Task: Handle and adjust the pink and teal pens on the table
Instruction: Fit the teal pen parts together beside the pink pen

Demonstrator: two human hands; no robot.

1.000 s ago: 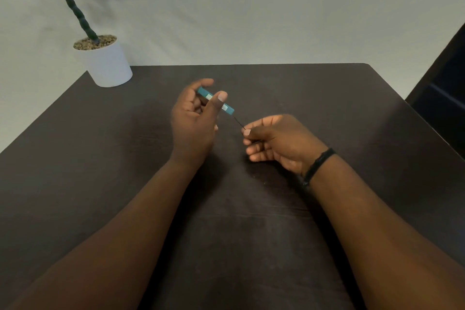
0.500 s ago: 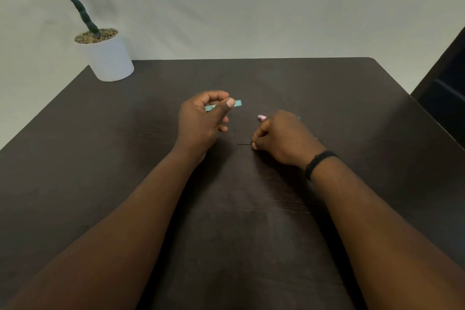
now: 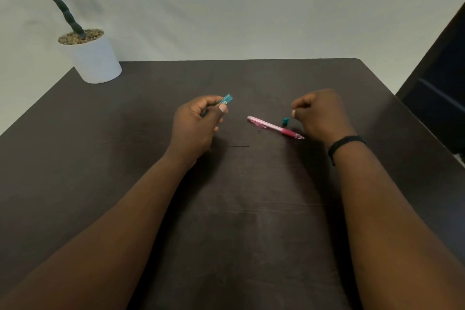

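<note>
Both bare forearms reach forward from the near edge of the worktop (image 3: 251, 221) toward its middle. The left hand (image 3: 195, 126) is curled into a loose fist, thumb pressed against the side of the forefinger, pinching a teal pen (image 3: 226, 99) whose end sticks out toward the far edge. The right hand (image 3: 320, 114) is closed with knuckles up and fingertips pinched together, holding nothing visible, a black band (image 3: 346, 142) round its wrist.

The right hand (image 3: 319, 113) moved rightward off the pink pen (image 3: 275, 128), which now lay uncovered on the bench (image 3: 125, 158) with a small teal cap (image 3: 285, 121) beside it. The thin dark refill (image 3: 239, 146), pinched by that hand half a second before, lay loose on the bench.
</note>
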